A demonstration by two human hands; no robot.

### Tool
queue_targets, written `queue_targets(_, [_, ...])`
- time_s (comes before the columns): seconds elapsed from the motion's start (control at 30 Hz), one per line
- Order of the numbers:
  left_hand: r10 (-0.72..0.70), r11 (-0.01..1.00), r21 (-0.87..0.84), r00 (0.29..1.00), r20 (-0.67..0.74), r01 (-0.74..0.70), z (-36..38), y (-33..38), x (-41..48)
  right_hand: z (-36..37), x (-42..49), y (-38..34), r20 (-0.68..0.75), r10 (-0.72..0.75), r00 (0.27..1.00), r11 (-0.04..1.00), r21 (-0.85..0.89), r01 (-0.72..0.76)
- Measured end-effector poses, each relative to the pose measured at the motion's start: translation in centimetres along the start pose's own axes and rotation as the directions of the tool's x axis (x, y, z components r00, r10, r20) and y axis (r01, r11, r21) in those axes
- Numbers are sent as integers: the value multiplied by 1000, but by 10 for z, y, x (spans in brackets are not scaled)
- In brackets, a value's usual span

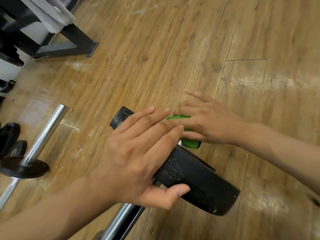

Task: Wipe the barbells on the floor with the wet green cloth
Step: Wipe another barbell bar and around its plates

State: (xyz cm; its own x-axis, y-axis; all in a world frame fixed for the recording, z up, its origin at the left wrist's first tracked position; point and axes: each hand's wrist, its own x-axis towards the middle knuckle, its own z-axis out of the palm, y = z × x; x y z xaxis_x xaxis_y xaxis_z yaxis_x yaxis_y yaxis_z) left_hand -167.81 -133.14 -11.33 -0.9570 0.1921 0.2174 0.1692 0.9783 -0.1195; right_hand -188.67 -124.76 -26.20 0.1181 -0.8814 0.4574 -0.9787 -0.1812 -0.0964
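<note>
A barbell lies on the wooden floor with a black weight plate [195,179] standing on edge near the middle of the view. Its chrome bar [121,220] runs down toward the bottom edge. My left hand [138,156] rests on the plate's rim, fingers spread over the top and thumb on the near face. My right hand [206,120] presses the green cloth [190,143] against the far side of the plate, fingers spread; most of the cloth is hidden under the hand. A second barbell [45,134] with small black plates [24,168] lies at the left.
A dark metal bench frame [76,44] with a white pad stands at the top left. More dark plates [10,135] sit at the left edge. Wet streaks shine on the wooden floor [225,49], which stretches open to the right and top.
</note>
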Motion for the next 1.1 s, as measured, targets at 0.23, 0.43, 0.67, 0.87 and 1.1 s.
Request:
queue_targets(0.23, [-77,991,-103,992,105,87,-8,-46,-7,28,13,-2,-120,-108,987,994,-42,103])
queue_targets(0.43, [-48,998,-18,974,221,53,-24,-49,1,62,35,0,-326,74,943,997,5,-76])
queue_targets(0.67, [-29,999,27,930,368,20,-14,-93,1,86,72,18,-424,56,904,998,1,-62])
queue_targets(0.87, [-156,987,111,895,417,120,-39,-149,-3,102,123,49,-326,-291,899,952,-192,239])
queue_targets(1.1, [-166,975,209,888,429,82,-11,-163,-10,136,173,58,-331,-330,884,943,-147,297])
